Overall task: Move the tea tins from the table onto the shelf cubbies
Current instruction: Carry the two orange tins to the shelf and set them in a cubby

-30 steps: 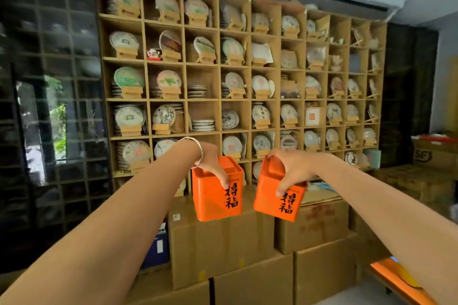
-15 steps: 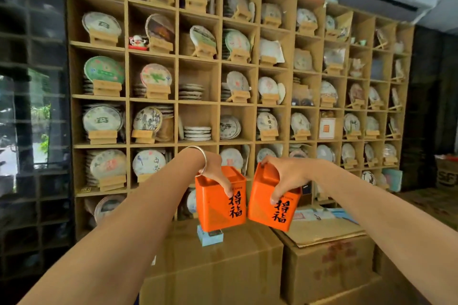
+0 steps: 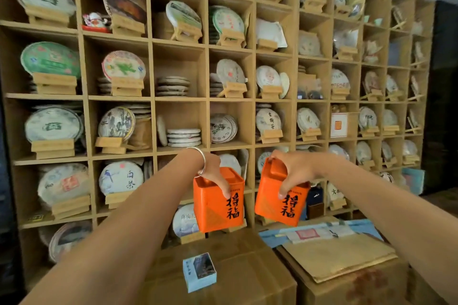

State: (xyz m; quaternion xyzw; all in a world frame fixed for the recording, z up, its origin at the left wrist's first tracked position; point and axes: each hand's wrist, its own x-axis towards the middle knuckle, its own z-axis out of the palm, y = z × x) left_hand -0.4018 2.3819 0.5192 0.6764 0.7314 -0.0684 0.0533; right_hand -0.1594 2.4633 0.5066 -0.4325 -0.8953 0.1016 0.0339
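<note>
Two orange square tea tins with black characters are held out in front of the wooden shelf wall point(image 3: 205, 74). My left hand point(image 3: 215, 174), with a silver bangle on the wrist, grips the left tin point(image 3: 218, 205) by its top rim. My right hand point(image 3: 292, 172) grips the right tin point(image 3: 280, 202) from above, and that tin tilts slightly. Both tins hang level with the lower cubby rows, above the cardboard boxes. Most cubbies hold round wrapped tea cakes on wooden stands.
Stacked cardboard boxes point(image 3: 247, 267) stand against the shelf's foot, directly below my hands. A small blue-and-white box point(image 3: 199, 271) lies on the left carton. Papers and a flat cardboard sheet point(image 3: 339, 252) cover the right carton. A dark cabinet borders the shelf at right.
I have come closer to the shelf, which now fills the view. Both tins stay gripped and have drawn slightly apart, hanging over the cartons.
</note>
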